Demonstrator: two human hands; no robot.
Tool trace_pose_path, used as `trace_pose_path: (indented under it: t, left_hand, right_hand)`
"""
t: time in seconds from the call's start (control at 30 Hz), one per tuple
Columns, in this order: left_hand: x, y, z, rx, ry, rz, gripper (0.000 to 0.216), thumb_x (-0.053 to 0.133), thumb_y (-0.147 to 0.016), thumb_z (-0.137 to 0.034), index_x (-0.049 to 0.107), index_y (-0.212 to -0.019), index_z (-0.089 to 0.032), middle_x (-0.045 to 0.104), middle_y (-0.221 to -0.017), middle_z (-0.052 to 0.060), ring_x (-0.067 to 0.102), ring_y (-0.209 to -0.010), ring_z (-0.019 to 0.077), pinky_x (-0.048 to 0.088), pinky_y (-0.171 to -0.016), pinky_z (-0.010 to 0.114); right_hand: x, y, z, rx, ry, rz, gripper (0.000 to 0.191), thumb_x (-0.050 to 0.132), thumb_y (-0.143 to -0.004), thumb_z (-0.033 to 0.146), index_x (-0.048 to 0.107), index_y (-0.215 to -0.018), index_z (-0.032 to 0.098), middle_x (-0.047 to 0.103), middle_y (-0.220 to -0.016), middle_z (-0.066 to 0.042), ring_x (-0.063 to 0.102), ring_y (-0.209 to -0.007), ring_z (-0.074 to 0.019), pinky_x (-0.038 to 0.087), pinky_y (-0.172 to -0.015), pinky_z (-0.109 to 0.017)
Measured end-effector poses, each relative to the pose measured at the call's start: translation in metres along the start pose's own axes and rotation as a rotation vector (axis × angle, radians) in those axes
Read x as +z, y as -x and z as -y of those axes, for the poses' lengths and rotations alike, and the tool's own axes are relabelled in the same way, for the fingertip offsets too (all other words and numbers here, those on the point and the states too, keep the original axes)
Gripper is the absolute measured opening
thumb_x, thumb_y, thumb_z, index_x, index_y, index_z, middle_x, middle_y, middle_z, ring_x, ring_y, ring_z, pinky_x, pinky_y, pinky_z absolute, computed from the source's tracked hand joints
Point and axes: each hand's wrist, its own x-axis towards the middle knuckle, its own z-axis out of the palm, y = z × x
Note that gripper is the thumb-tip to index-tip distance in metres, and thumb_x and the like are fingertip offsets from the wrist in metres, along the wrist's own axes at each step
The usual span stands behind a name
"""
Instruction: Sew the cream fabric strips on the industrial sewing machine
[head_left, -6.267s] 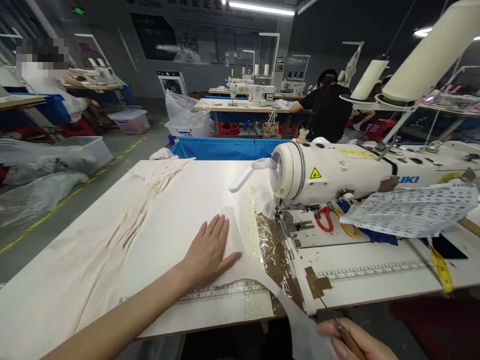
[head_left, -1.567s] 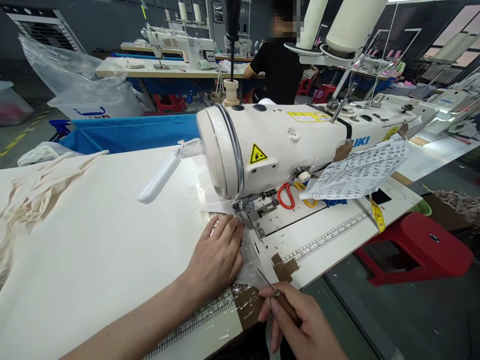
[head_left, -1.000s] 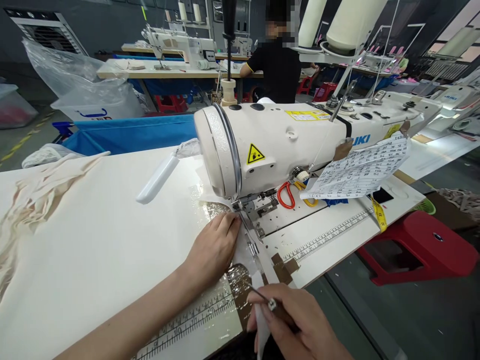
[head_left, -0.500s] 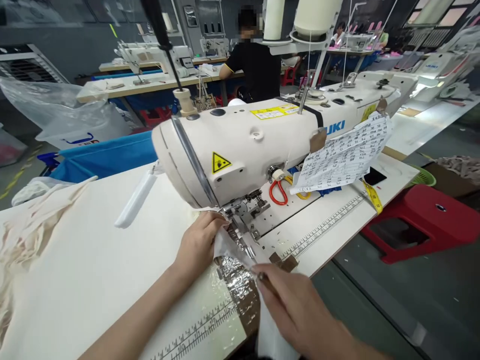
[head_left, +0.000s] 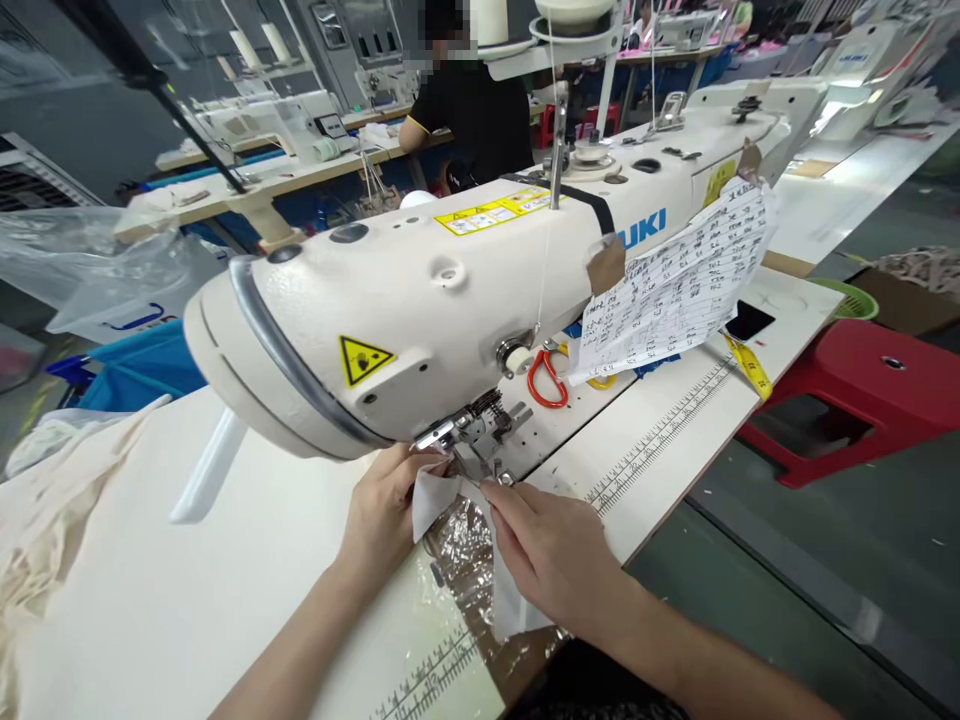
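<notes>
Two-sided pinch on white cloth (head_left: 433,503) at foot assembly (head_left: 480,428)

Our left hand (head_left: 379,505) pinches it just beside the foot assembly's left end; our right hand (head_left: 555,550) pinches it just on the near side. Risks we see: uneven pull could skew it, fingers straying inward could get caught, wrinkled clear film (head_left: 465,545) in front could snag it.

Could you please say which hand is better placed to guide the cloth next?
Likely the left hand: touching the white cloth, it's nearer the sewing machine's head than the right hand.
</notes>
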Motion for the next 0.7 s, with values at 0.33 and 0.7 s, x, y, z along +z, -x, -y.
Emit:
trace_pose_path:
  t: [0.33, 0.7]
  left_hand:
    - [0.0012, 0.0017, 0.0018, 0.021, -0.008, -0.003, 0.012, 0.055, -0.096, -0.026, 0.065, -0.097, -0.019, 0.071, -0.092, 0.006, 0.069, -0.084, 0.0165, 0.055, -0.068, 0.024]
    - [0.0019, 0.0002, 0.0020, 0.020, -0.025, 0.004, 0.013, 0.053, -0.097, -0.027, 0.064, -0.098, -0.019, 0.070, -0.092, 0.006, 0.068, -0.082, 0.0166, 0.054, -0.066, 0.025]
  right_hand:
    - [0.0000, -0.0001, 0.0005, 0.005, 0.022, 0.009, 0.029, 0.039, -0.101, 0.019, 0.059, -0.122, 0.016, 0.072, -0.088, -0.004, 0.065, -0.066, -0.0197, 0.039, -0.052, -0.032]
    - [0.0013, -0.0016, 0.0015, 0.013, 0.014, 0.025, 0.030, 0.038, -0.100, 0.017, 0.058, -0.122, 0.015, 0.072, -0.093, -0.007, 0.067, -0.069, -0.0218, 0.044, -0.055, -0.034]
